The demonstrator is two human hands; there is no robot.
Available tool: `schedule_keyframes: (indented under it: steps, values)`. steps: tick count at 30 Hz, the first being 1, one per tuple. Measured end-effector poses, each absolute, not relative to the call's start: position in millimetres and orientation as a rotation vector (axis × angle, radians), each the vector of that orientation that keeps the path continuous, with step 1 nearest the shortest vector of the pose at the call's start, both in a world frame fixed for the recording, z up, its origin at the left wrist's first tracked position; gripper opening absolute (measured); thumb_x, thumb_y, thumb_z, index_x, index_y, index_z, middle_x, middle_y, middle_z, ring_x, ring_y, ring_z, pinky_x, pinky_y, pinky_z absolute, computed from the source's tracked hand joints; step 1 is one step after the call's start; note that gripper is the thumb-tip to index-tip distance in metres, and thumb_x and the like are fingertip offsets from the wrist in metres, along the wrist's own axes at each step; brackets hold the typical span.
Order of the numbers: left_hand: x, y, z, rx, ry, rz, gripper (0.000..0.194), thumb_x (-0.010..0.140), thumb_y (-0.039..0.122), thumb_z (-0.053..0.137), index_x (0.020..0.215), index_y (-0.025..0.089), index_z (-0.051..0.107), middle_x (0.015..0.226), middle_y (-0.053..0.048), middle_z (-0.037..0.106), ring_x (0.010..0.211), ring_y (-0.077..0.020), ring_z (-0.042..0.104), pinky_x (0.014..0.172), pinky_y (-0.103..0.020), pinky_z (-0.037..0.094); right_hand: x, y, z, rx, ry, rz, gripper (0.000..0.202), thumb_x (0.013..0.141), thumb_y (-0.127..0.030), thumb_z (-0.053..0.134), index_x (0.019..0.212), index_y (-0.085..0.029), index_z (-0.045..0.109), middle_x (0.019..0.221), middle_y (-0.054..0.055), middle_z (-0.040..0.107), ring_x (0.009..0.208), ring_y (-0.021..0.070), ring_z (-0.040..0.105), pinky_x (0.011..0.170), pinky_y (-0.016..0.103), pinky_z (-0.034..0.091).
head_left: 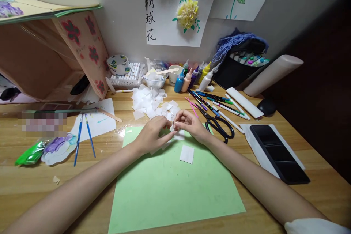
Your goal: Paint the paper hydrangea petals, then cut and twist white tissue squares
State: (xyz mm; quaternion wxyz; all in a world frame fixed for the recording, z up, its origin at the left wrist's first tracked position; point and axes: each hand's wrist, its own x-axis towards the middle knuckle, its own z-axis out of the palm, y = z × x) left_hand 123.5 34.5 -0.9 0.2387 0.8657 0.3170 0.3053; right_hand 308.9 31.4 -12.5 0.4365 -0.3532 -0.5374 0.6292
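Note:
My left hand [153, 135] and my right hand [192, 126] meet above the far part of a green sheet [175, 190]. Between their fingertips is a small piece of white paper [172, 127], pinched by both hands. Just under the fingers lies another white paper piece [179, 136], and a white square [187, 154] rests flat a little nearer to me. More pale pieces show partly beneath my left hand. A heap of white paper squares [146, 100] sits right beyond my hands.
Black scissors [219, 126] and pens [227, 117] lie to the right, near a phone [278, 153]. Paint bottles [188, 80] stand behind. On the left are brushes [79, 139], a palette [59, 150] and a pink box [82, 51].

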Motion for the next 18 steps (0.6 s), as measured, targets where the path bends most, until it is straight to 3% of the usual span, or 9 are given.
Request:
schedule_keyframes:
  steps: [6,13,18]
  values:
    - [123.5,35.0,-1.3,2.322,0.865,0.834,0.017,0.090,0.025,0.041,0.083,0.016,0.054,0.078,-0.005,0.057,0.075,-0.0152,0.052,0.070,-0.029,0.041,308.2,31.2,-11.1,-0.897,-1.348,1.538,0.025,0.070,-0.028,0.072,0.080,-0.019,0.052,0.078,-0.002,0.053,0.071,0.0097,0.054,0.068,0.023,0.045]
    - [121.9,37.0,-2.3,2.275,0.895,0.878,0.018,0.089,0.023,0.045,0.081,0.017,0.060,0.074,-0.003,0.061,0.070,-0.0136,0.052,0.065,-0.026,0.040,306.7,30.5,-12.6,-0.920,-1.351,1.510,0.022,0.072,-0.026,0.070,0.079,-0.018,0.051,0.078,-0.002,0.051,0.070,0.0086,0.053,0.067,0.022,0.045]
    - [122.3,37.4,-2.7,2.269,0.965,0.883,0.015,0.087,0.022,0.047,0.082,0.017,0.060,0.072,-0.002,0.059,0.067,-0.0132,0.051,0.063,-0.025,0.039,304.0,29.5,-13.9,-0.948,-1.380,1.465,0.024,0.072,-0.022,0.069,0.090,-0.019,0.053,0.079,-0.001,0.054,0.072,0.0089,0.054,0.065,0.021,0.045]
